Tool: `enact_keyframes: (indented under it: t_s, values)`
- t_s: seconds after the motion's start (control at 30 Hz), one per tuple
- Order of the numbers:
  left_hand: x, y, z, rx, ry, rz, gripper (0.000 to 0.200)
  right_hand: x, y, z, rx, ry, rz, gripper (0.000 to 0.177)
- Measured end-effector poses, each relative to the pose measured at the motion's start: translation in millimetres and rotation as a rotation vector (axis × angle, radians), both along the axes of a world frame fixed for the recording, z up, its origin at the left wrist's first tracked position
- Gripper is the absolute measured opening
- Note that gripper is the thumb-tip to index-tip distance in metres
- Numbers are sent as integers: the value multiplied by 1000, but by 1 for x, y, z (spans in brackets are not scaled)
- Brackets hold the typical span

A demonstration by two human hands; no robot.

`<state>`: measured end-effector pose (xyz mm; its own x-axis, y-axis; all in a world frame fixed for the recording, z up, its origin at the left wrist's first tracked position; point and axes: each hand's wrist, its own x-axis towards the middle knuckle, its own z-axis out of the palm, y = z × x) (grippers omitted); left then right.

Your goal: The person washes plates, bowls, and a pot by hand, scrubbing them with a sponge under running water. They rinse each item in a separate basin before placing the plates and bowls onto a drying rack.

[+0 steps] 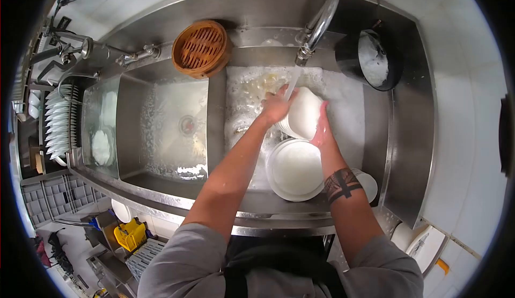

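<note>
My left hand [276, 108] and my right hand [322, 128] grip a stack of white bowls [304, 114] from either side, tilted in the right-hand sink basin. Water [293, 82] runs from the tap [304, 55] right beside my left fingers. The left fingers curl around the far left side of the stack, and the right palm presses against its right side. Just below, nearer to me, a round white bowl [294, 170] sits among others, holding cloudy water. Foamy water [252, 86] covers the basin to the left of my hands.
A round bamboo steamer [201, 48] rests on the sink's back ledge. At the right stands a black pot [370, 62] with suds. Another basin [171, 121] with water lies left, with racked white plates [60, 121] beyond. A white container [365, 185] sits by my right forearm.
</note>
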<state>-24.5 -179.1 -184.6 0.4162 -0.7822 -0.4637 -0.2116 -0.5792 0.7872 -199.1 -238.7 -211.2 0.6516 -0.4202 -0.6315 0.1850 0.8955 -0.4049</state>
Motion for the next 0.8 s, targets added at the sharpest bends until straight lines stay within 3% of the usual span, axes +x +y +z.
enact_keyframes:
  t_s: [0.1,0.17,0.2,0.33,0.47,0.57,0.6,0.63,0.7,0.8]
  values:
    - [0,-7,26,8,-120,-178,95,-4,5,15,90,11,-51,114]
    - [-9,-2,64,156,-342,-290,101,1,1,-7,71,-104,-35,108]
    - [-6,3,65,74,-307,-198,120,7,4,-3,31,-78,-68,102]
    - [9,29,68,-52,-220,51,122,28,8,5,53,-79,-89,81]
    - [12,36,92,41,-346,53,118,43,21,20,136,-41,-103,76]
    - [10,25,107,146,-404,-65,118,37,21,-77,-49,-83,-217,75]
    - [5,19,105,147,-459,-137,118,42,20,-86,-96,-116,-250,72]
    - [3,13,103,153,-517,-202,118,45,28,-67,-93,-128,-213,72]
    - [-18,8,116,165,-591,-295,121,45,46,-1,-93,-586,-131,71]
    - [-63,17,133,150,-892,-472,113,35,65,29,-70,-538,-165,72]
